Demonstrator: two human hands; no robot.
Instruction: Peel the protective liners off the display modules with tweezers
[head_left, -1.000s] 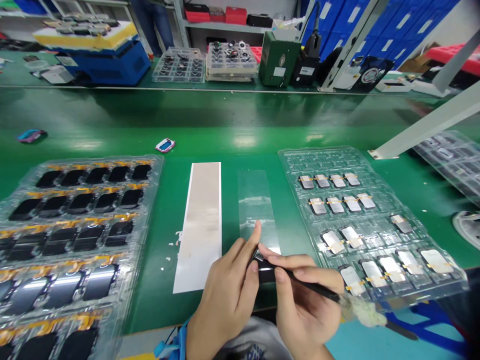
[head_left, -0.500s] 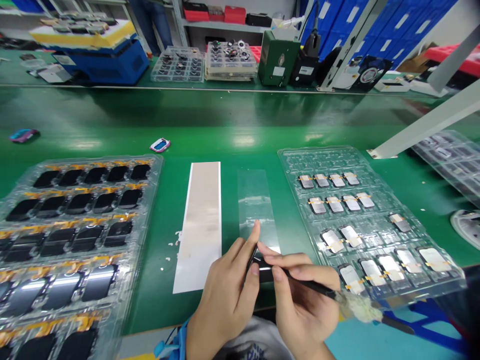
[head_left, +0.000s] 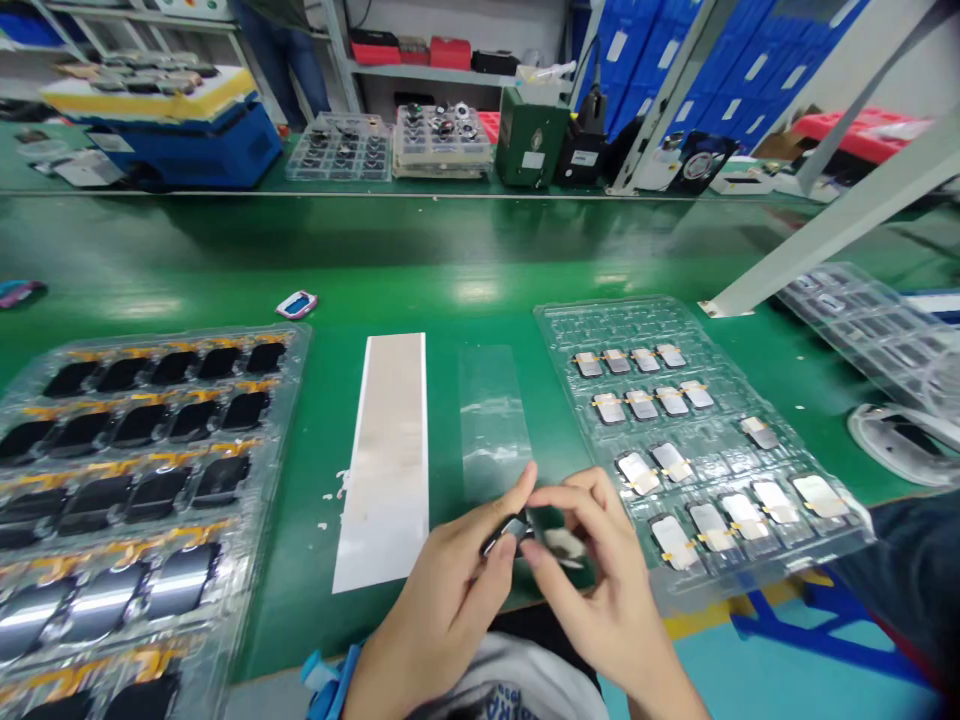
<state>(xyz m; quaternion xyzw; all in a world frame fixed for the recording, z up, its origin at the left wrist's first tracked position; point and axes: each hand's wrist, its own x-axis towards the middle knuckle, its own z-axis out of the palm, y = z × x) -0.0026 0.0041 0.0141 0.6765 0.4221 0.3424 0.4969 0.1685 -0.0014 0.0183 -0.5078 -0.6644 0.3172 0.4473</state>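
My left hand [head_left: 457, 575] is closed around a small black display screen [head_left: 510, 532], thumb on its near side. At the screen's right end, the fingertips of my right hand [head_left: 600, 570] close in from both sides, index finger above and thumb below, and cover part of it. A whitish, wrapped-looking piece [head_left: 566, 550] shows behind the right fingers; whether it is held or lies on the table I cannot tell. Beyond my hands lie a clear film strip [head_left: 491, 410] and, to its left, a beige-and-white sheet [head_left: 390, 450].
At left, a clear tray [head_left: 296, 400] holds rows of black screens with orange flex cables. A right-hand tray [head_left: 555, 325] carries silver-backed screens. A white post [head_left: 795, 250] slants down at right. Near the back lies a small watch-like case [head_left: 297, 304]. Boxes line the rear shelf.
The black tool with a wrapped handle no longer sticks out of my right hand. My right fingers now bend at the screen's end. The view has shifted slightly to the right.
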